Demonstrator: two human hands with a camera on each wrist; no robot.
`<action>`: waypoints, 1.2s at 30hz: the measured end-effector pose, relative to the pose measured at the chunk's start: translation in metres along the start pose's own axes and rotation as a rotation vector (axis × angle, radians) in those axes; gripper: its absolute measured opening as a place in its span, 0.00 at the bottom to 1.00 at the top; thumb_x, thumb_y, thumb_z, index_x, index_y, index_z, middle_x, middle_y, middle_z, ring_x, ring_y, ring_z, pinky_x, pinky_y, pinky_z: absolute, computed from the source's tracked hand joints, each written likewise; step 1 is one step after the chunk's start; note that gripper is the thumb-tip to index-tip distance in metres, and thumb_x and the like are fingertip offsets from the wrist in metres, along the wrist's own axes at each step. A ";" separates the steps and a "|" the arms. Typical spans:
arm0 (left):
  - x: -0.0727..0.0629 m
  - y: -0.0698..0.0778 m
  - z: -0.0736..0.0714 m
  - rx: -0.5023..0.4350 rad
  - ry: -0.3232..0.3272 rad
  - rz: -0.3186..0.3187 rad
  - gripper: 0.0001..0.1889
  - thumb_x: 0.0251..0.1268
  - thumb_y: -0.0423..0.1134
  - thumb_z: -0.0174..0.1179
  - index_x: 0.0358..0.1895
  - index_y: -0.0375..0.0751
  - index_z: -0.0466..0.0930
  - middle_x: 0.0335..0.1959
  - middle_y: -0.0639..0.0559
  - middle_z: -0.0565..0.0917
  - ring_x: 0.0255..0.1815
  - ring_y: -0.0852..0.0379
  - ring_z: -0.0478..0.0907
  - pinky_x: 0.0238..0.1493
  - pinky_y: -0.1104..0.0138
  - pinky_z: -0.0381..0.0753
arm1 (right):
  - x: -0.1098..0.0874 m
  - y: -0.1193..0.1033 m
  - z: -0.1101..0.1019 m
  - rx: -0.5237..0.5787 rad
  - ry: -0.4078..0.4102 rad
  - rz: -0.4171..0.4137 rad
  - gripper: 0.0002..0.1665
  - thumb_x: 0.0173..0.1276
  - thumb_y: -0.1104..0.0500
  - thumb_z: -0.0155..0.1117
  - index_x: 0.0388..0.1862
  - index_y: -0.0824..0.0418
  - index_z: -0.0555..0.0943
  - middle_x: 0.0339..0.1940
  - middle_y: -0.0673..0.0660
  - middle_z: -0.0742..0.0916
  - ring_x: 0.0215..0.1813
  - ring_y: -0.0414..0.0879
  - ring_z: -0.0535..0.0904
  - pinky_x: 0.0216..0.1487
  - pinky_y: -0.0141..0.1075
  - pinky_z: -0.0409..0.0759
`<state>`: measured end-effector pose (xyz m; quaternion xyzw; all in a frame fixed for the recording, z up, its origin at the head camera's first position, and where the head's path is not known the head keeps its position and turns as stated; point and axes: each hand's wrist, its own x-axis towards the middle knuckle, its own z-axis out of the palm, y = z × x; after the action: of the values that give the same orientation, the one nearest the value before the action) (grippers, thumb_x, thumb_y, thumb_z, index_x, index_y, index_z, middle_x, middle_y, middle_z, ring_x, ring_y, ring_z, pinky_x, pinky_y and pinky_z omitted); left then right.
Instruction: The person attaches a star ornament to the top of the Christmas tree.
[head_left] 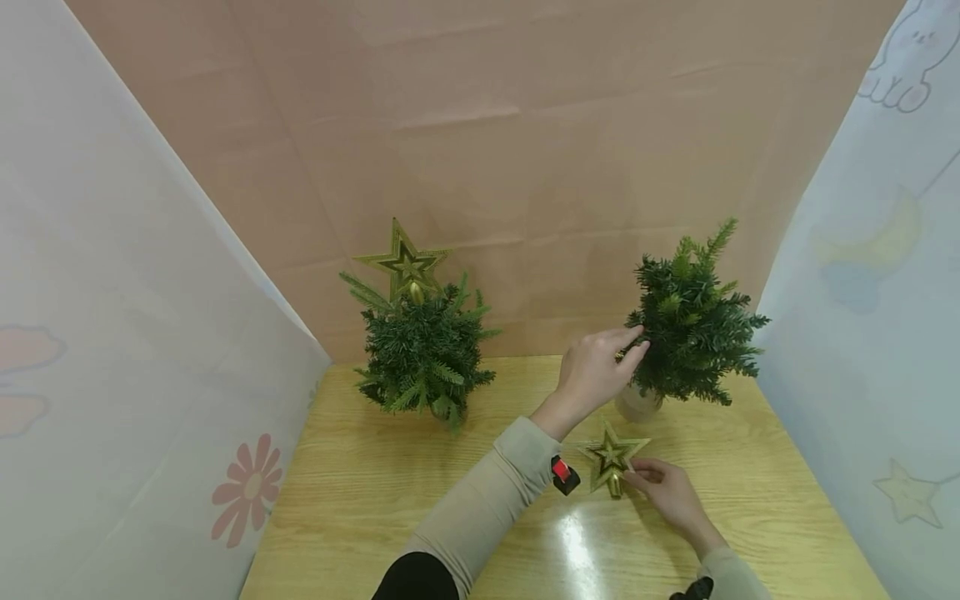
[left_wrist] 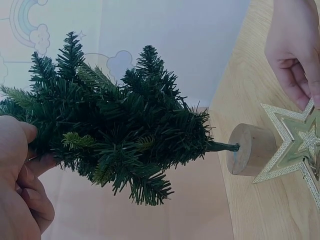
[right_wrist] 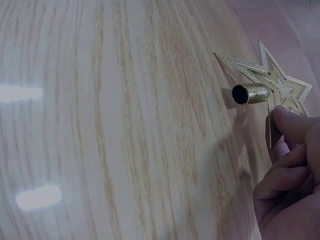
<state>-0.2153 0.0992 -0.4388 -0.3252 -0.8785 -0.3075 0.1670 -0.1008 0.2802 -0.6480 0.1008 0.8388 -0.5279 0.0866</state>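
Note:
My left hand (head_left: pixel 600 367) reaches across to the right-hand small artificial Christmas tree (head_left: pixel 686 325). In the left wrist view, thumb and fingers pinch its dark green foliage (left_wrist: pixel 125 120) near the upper end. The tree's thin stem enters a round wooden base (left_wrist: pixel 252 150). My right hand (head_left: pixel 671 500) holds a gold star tree topper (head_left: pixel 611 454) by one edge, between thumb and fingers, low over the table in front of that base. The topper's hollow socket (right_wrist: pixel 250 94) faces the near side in the right wrist view.
A second small Christmas tree (head_left: pixel 423 350) stands at the left, a gold star (head_left: pixel 405 262) at its top. The wooden table (head_left: pixel 360 500) ends at a tan backdrop (head_left: pixel 465 167), with printed white sheets (head_left: pixel 150 292) on both sides.

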 end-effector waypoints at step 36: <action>-0.001 0.000 0.001 0.023 -0.002 -0.008 0.21 0.85 0.53 0.50 0.71 0.55 0.80 0.63 0.56 0.84 0.06 0.68 0.57 0.09 0.76 0.56 | -0.019 -0.001 -0.024 0.009 0.073 -0.052 0.31 0.72 0.46 0.73 0.61 0.67 0.83 0.50 0.60 0.88 0.46 0.41 0.84 0.44 0.36 0.83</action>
<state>-0.2147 0.0993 -0.4398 -0.3200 -0.8834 -0.2979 0.1687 -0.0837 0.3001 -0.6322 0.0988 0.8413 -0.5298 0.0417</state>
